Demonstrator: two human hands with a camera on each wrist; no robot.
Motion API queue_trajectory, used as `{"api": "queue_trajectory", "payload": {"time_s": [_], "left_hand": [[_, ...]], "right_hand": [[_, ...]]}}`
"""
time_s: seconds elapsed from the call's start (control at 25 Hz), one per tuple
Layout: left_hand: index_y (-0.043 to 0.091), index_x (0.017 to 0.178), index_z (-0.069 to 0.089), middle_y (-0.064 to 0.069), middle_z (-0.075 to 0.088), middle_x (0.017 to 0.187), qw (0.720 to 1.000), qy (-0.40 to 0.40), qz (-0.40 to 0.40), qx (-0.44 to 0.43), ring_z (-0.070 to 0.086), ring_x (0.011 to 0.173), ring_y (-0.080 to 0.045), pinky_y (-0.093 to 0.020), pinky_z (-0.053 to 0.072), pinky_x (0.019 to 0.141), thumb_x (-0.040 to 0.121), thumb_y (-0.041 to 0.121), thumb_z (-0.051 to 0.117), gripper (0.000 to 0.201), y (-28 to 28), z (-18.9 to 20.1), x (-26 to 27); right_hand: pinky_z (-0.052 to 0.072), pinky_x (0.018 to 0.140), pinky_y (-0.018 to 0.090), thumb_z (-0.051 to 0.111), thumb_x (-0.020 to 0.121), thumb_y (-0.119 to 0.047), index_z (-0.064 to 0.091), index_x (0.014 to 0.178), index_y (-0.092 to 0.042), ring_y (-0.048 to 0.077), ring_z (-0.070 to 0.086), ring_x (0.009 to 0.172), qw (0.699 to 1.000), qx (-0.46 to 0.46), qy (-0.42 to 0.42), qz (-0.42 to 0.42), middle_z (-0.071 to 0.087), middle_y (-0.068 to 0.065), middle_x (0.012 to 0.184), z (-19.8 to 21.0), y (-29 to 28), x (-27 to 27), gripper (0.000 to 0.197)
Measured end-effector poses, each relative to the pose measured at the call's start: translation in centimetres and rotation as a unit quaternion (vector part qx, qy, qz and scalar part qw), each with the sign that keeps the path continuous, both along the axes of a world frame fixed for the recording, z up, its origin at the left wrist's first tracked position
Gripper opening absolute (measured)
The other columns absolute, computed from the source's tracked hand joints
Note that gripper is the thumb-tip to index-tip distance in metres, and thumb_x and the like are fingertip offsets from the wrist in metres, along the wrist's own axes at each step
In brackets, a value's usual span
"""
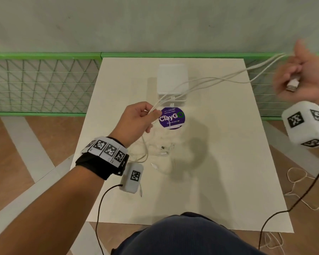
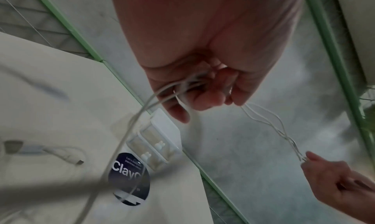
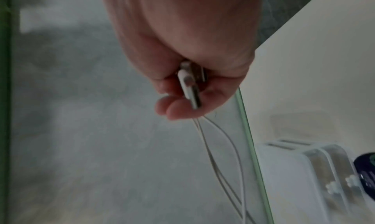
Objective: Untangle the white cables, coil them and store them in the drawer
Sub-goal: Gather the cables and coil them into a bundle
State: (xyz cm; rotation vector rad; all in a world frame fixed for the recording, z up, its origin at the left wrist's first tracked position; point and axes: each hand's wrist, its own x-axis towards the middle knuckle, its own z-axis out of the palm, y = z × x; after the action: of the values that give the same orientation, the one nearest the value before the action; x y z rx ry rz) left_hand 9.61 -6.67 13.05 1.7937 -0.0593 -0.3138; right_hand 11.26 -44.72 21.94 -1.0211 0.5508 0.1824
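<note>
Several thin white cables (image 1: pixel 210 80) stretch in the air between my two hands above the white table (image 1: pixel 228 162). My left hand (image 1: pixel 136 120) pinches them above the middle of the table, with the strands passing through its curled fingers (image 2: pixel 205 97). My right hand (image 1: pixel 300 76), raised past the table's far right corner, grips the other ends, and a white USB plug (image 3: pixel 190 86) sticks out of its fist. More tangled white cable (image 1: pixel 155 150) lies on the table under my left wrist. A small white drawer unit (image 1: pixel 173 80) stands at the back of the table, its drawers with small white knobs (image 2: pixel 159 144).
A round purple ClayGo sticker (image 1: pixel 171 117) lies in front of the drawer unit. A green mesh fence (image 1: pixel 41 83) runs behind the table. A thin cord (image 1: pixel 298 183) lies on the wooden floor at the right. Black sensor wires (image 1: pixel 99 208) hang from both wrists.
</note>
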Motion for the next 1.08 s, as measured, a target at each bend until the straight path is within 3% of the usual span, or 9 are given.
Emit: {"api": "queue_trajectory", "payload": {"time_s": [0.16,0.28,0.4,0.48,0.64,0.72,0.84,0.96,1.08], "left_hand": [[0.013,0.074,0.064,0.007,0.053,0.049,0.998,-0.04,0.053,-0.003,0.047,0.048,-0.013,-0.044,0.052,0.064,0.089,0.015,0.071,0.017,2.0,0.6,1.4],[0.019,0.072,0.069,-0.001,0.058,0.062,0.992,-0.088,0.092,0.007,0.045,0.055,-0.011,-0.024,0.039,0.056,0.084,0.014,0.07,0.013,3.3,1.9,3.6],[0.02,0.075,0.07,0.006,0.059,0.06,0.985,-0.11,0.043,0.126,0.038,0.048,-0.004,-0.025,0.031,0.05,0.085,0.013,0.053,0.021,3.5,1.8,5.8],[0.021,0.079,0.071,0.011,0.049,0.047,0.97,-0.112,0.017,0.214,0.034,0.042,-0.007,-0.027,0.028,0.048,0.088,0.015,0.049,0.025,3.1,1.4,7.1],[0.024,0.088,0.072,0.001,0.058,0.069,0.961,-0.157,0.077,0.215,0.046,0.054,-0.014,-0.031,0.037,0.057,0.084,0.024,0.045,0.027,2.6,0.5,9.3],[0.026,0.114,0.071,-0.011,0.063,0.111,0.935,-0.192,0.073,0.289,0.059,0.088,-0.023,-0.041,0.051,0.077,0.088,0.029,0.049,0.034,2.3,-1.1,9.6],[0.029,0.144,0.047,-0.017,0.039,0.147,0.891,-0.137,0.026,0.432,0.039,0.13,-0.039,-0.052,0.042,0.104,0.088,0.033,0.064,0.059,2.5,-4.2,8.1],[0.02,0.117,0.062,-0.01,0.056,0.123,0.87,-0.154,-0.033,0.468,0.051,0.114,-0.033,-0.048,0.049,0.092,0.083,0.032,0.065,0.036,2.4,-7.1,4.8],[0.024,0.099,0.071,0.001,0.07,0.101,0.851,-0.1,-0.213,0.469,0.064,0.096,-0.021,-0.038,0.052,0.084,0.09,0.032,0.055,0.02,1.3,-10.2,1.6]], "right_hand": [[0.024,0.034,0.017,0.052,0.088,-0.072,0.031,0.053,-0.024,0.003,0.027,0.034,0.996,-0.075,0.05,0.029,0.026,-0.009,0.041,-1.9,-0.9,-1.3,0.063],[0.018,0.039,0.021,0.066,0.072,-0.046,0.027,0.059,-0.026,0.011,0.019,0.042,0.993,-0.088,0.068,0.047,0.018,-0.006,0.055,-3.5,-1.1,-2.6,0.046],[0.024,0.042,0.022,0.052,0.065,-0.024,0.042,0.067,-0.021,0.01,0.024,0.051,0.996,-0.041,0.031,0.072,0.019,-0.006,0.071,-5.0,-0.9,-4.1,0.011],[0.027,0.039,0.018,0.049,0.077,-0.018,0.056,0.08,-0.018,0.007,0.033,0.05,0.993,-0.045,0.025,0.109,0.034,-0.005,0.072,-6.0,-0.7,-4.9,0.007],[0.025,0.028,0.015,0.043,0.104,-0.024,0.062,0.098,-0.018,0.004,0.035,0.04,0.975,-0.104,0.099,0.172,0.048,-0.003,0.067,-7.9,0.0,-6.1,0.021],[0.02,0.028,0.013,0.044,0.105,-0.033,0.058,0.087,-0.017,0.003,0.028,0.035,0.968,-0.104,0.129,0.186,0.035,-0.002,0.062,-8.5,0.8,-6.4,0.027],[0.015,0.03,0.014,0.049,0.1,-0.051,0.042,0.069,-0.02,0.004,0.021,0.035,0.964,-0.112,0.159,0.18,0.024,-0.004,0.06,-9.4,2.2,-6.5,0.045],[0.011,0.034,0.018,0.055,0.092,-0.064,0.031,0.062,-0.023,0.007,0.018,0.038,0.966,-0.105,0.157,0.177,0.021,-0.005,0.059,-10.0,3.2,-6.3,0.056],[0.011,0.035,0.02,0.056,0.094,-0.061,0.031,0.061,-0.022,0.009,0.019,0.04,0.969,-0.073,0.149,0.185,0.023,-0.004,0.061,-10.3,4.2,-6.1,0.057]]}}
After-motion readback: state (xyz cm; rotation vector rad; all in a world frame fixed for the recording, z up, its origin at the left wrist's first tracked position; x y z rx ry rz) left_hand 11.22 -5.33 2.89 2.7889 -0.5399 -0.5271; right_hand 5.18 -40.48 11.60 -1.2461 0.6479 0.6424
